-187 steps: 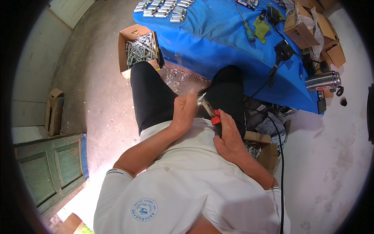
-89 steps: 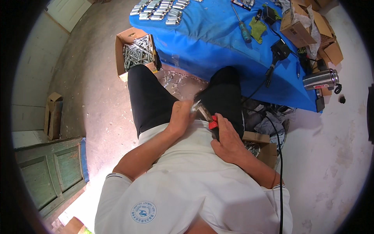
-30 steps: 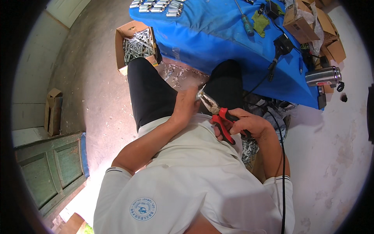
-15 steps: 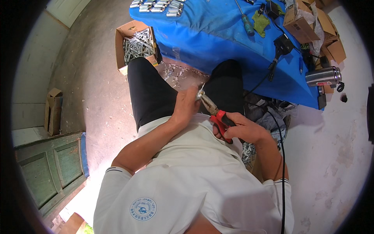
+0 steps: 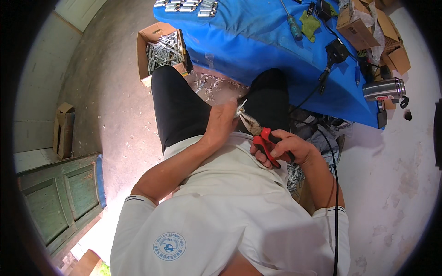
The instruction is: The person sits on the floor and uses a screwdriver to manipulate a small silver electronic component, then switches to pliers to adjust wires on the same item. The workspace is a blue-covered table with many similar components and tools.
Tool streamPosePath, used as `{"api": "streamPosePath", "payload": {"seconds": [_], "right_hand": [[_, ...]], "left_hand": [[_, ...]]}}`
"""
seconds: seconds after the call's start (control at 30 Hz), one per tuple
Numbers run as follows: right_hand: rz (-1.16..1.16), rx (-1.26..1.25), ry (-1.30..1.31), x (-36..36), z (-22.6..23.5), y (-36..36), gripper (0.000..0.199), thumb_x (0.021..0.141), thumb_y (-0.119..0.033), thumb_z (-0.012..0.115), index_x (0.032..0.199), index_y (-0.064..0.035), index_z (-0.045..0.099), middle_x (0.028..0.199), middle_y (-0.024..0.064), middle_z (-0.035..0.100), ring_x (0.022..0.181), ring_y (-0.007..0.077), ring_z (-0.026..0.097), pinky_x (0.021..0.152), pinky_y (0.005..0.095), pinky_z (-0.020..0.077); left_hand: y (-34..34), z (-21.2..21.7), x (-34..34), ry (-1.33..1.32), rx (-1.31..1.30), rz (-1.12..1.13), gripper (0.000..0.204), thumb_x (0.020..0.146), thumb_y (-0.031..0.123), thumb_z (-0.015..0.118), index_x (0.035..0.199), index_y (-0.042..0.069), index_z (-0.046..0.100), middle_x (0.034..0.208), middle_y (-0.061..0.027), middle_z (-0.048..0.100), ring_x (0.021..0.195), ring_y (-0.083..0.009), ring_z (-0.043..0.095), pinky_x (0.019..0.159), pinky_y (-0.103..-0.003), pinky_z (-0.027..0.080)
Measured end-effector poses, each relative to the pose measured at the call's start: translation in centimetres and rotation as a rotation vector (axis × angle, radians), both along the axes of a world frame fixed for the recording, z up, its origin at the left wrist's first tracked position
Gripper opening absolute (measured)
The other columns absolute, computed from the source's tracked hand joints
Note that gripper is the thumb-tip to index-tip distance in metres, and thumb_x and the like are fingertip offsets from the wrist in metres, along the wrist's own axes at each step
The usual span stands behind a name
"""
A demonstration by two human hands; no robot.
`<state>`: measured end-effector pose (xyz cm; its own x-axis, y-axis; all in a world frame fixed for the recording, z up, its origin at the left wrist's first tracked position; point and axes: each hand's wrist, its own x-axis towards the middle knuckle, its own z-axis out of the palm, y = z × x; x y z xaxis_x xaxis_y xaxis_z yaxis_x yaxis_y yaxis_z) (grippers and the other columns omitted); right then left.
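Note:
My right hand (image 5: 294, 148) is wrapped round the red and black handles of a pair of pliers (image 5: 252, 125). The handles stand apart and the worn jaws look parted, pointing up and left at a small shiny metal piece (image 5: 239, 111). My left hand (image 5: 222, 120) is closed on that piece, and its fingers cover most of it. A thin white sliver sticks out beside the jaw tips. Both hands are above my lap, between my knees.
A blue-covered table (image 5: 239, 41) carries rows of metal cylinders (image 5: 189, 6), a screwdriver (image 5: 294, 27) and a steel flask (image 5: 383, 89). An open carton (image 5: 143, 55) of metal parts stands left of it. Small scraps (image 5: 214, 87) litter the floor. A black cable (image 5: 334, 184) hangs beside my right arm.
The pliers' handles have spread and the jaws have parted a little at the metal piece. My left hand stays almost in place.

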<state>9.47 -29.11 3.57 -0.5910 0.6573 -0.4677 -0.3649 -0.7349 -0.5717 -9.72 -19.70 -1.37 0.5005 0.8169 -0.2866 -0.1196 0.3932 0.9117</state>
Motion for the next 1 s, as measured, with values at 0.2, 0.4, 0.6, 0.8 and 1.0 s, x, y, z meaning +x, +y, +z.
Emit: {"api": "streamPosePath", "payload": {"seconds": [0.2, 0.4, 0.6, 0.8, 1.0], "right_hand": [[-0.039, -0.021, -0.027, -0.2, -0.4, -0.4, 0.043, 0.066, -0.007, 0.054, 0.106, 0.0066, 0.057, 0.077, 0.0107, 0.057, 0.065, 0.0169, 0.056, 0.054, 0.0256, 0.0453], [0.057, 0.097, -0.441, -1.1, 1.6, 0.0, 0.036, 0.068, -0.007, 0.055, 0.102, 0.0049, 0.057, 0.073, 0.0094, 0.056, 0.062, 0.0164, 0.055, 0.052, 0.0255, 0.0441], [0.152, 0.82, -1.381, -2.1, -0.4, -1.2, 0.038, 0.069, -0.009, 0.053, 0.105, 0.0056, 0.053, 0.082, 0.013, 0.056, 0.076, 0.02, 0.058, 0.068, 0.0336, 0.0473], [-0.023, 0.653, -1.356, -1.1, 0.6, -1.0, 0.045, 0.071, -0.009, 0.051, 0.112, 0.0077, 0.047, 0.094, 0.0178, 0.058, 0.082, 0.0257, 0.06, 0.077, 0.035, 0.0478], [-0.427, 0.078, -0.288, -1.8, 1.4, -0.8, 0.045, 0.071, -0.012, 0.049, 0.112, 0.0051, 0.052, 0.094, 0.0144, 0.062, 0.082, 0.0206, 0.059, 0.079, 0.0312, 0.0465]], "left_hand": [[0.0, -0.5, -0.2, 0.013, -0.018, -0.007, 0.053, 0.096, 0.042, 0.042, 0.056, 0.009, 0.041, 0.047, 0.0024, 0.034, 0.041, -0.0063, 0.026, 0.039, -0.024, 0.018], [0.0, 0.0, -0.2, 0.002, -0.094, -0.01, 0.05, 0.095, 0.04, 0.042, 0.056, 0.009, 0.04, 0.048, 0.0025, 0.034, 0.041, -0.0067, 0.026, 0.039, -0.025, 0.019], [0.2, -1.4, -0.3, 0.043, 0.048, -0.033, 0.048, 0.092, 0.04, 0.043, 0.056, 0.01, 0.038, 0.048, 0.0026, 0.032, 0.041, -0.0072, 0.025, 0.04, -0.025, 0.019], [0.5, -0.9, -0.3, 0.025, -0.012, -0.086, 0.045, 0.091, 0.041, 0.041, 0.056, 0.012, 0.037, 0.048, 0.0031, 0.028, 0.04, -0.0085, 0.022, 0.039, -0.025, 0.018], [0.9, 0.1, -1.0, -0.299, -0.68, -0.166, 0.047, 0.093, 0.041, 0.039, 0.054, 0.015, 0.032, 0.046, 0.0045, 0.022, 0.039, -0.0104, 0.019, 0.039, -0.027, 0.017]]}}
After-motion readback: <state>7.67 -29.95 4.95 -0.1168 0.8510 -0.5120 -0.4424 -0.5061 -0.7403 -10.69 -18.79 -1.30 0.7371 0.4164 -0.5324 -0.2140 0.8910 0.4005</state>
